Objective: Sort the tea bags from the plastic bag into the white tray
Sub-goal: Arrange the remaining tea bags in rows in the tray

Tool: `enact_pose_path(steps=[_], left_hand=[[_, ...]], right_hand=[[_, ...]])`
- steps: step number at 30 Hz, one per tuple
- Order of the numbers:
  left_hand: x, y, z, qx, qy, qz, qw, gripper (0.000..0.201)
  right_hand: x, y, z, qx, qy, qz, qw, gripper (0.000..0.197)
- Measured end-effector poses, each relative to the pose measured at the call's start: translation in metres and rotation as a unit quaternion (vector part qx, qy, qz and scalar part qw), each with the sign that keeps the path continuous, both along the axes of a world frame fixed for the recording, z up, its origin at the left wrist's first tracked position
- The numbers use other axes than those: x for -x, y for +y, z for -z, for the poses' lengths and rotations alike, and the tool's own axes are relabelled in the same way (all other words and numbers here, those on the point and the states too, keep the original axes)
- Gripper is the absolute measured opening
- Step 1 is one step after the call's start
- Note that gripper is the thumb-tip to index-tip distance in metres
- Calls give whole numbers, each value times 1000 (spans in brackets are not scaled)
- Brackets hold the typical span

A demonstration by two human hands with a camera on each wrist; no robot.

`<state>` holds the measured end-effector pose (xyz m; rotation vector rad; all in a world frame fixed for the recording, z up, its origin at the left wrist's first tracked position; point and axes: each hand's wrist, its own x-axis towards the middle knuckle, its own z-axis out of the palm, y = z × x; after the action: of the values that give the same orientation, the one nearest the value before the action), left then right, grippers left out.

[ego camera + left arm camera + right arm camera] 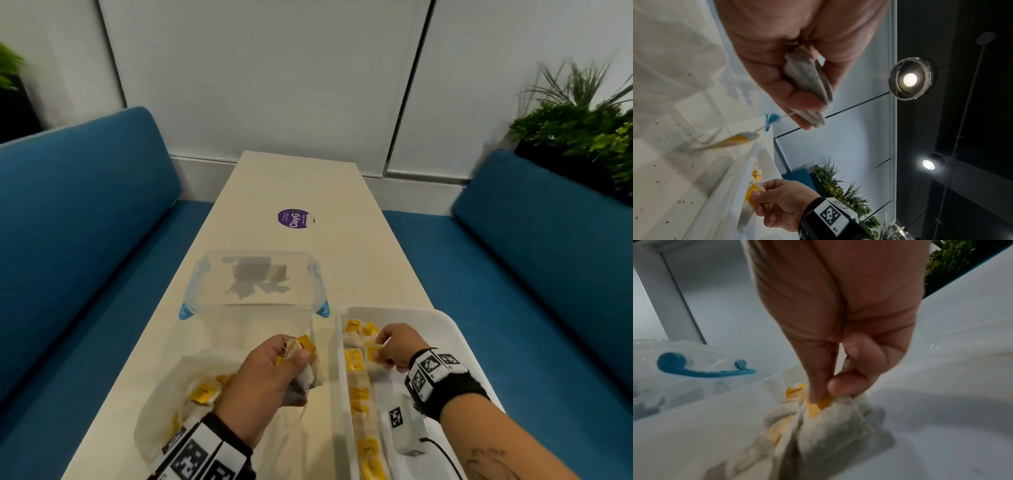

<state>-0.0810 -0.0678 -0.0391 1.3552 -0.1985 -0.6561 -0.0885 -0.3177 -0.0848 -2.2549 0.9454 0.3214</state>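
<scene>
My left hand (274, 370) is raised over the plastic bag (178, 404) and grips a small bunch of tea bags (809, 84) with yellow tags (306, 344). One tag (731, 142) dangles from it on a string. More tea bags (205, 394) lie inside the bag. My right hand (394, 346) is inside the white tray (445, 322), near its far end. It pinches the yellow tag (823, 402) of a tea bag (830, 430) that lies on the tray floor. A column of tea bags (361, 397) runs along the tray's left side.
A clear lidded box with blue clips (255, 282) stands just beyond the bag, with grey pieces inside. A purple round sticker (293, 219) lies farther up the narrow cream table (308, 185). Blue benches (85, 240) flank the table. A tagged white device (404, 428) rests in the tray.
</scene>
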Motion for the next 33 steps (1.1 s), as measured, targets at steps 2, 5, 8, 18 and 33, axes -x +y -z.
enact_pose_path(steps=[2, 5, 8, 18, 33], left_hand=[[0, 1, 1, -4, -2, -2, 1000, 13], [0, 3, 1, -8, -3, -3, 1000, 14], [1, 3, 2, -2, 4, -4, 1000, 13], [4, 7, -4, -15, -20, 34, 999, 13], [18, 28, -12, 2, -10, 67, 998, 24]], right_hand=[[-1, -2, 10, 17, -13, 19, 1000, 23], [-2, -4, 21, 7, -23, 52, 998, 26], [-5, -5, 28, -2, -42, 73, 996, 24], [15, 1, -6, 29, -130, 76, 988, 49], [58, 136, -87, -231, -291, -67, 926, 4]])
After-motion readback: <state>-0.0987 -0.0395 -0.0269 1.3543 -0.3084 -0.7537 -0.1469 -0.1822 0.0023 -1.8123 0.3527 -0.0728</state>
